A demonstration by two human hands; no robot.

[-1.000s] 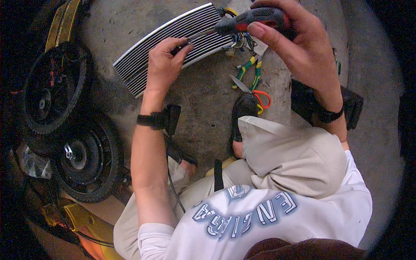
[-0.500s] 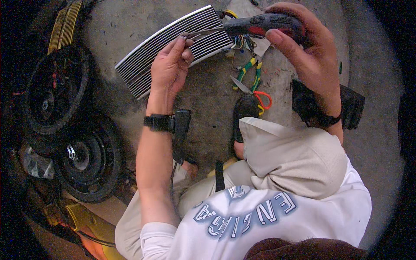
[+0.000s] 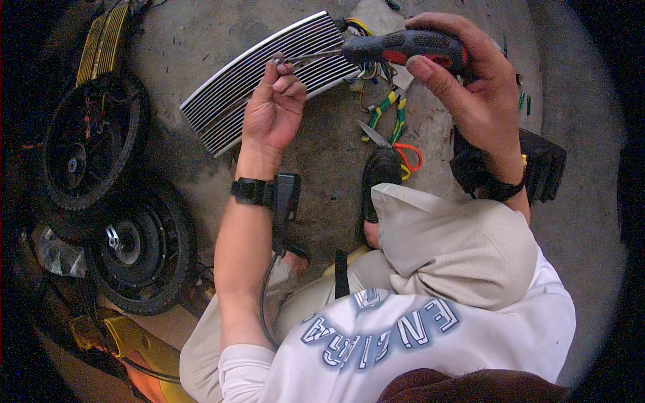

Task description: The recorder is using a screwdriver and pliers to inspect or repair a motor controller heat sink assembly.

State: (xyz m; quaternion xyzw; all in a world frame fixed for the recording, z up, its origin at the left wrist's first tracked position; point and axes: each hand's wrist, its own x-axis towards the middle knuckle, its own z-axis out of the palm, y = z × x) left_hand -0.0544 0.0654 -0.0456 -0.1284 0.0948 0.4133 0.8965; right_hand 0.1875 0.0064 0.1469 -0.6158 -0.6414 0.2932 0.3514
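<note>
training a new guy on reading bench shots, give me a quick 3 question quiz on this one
1. True or false: the right hand grips a screwdriver with a dark and red handle.
2. What lies on the concrete floor under both hands? A) a coiled hose B) a long ribbed silver panel C) a glass jar
3. What does the left hand pinch at its fingertips?

Key
1. True.
2. B; two black wheels lie off to the person's left, and green-handled pliers sit near the panel's end.
3. Something small that meets the screwdriver's metal tip; it is too small to identify.
</note>
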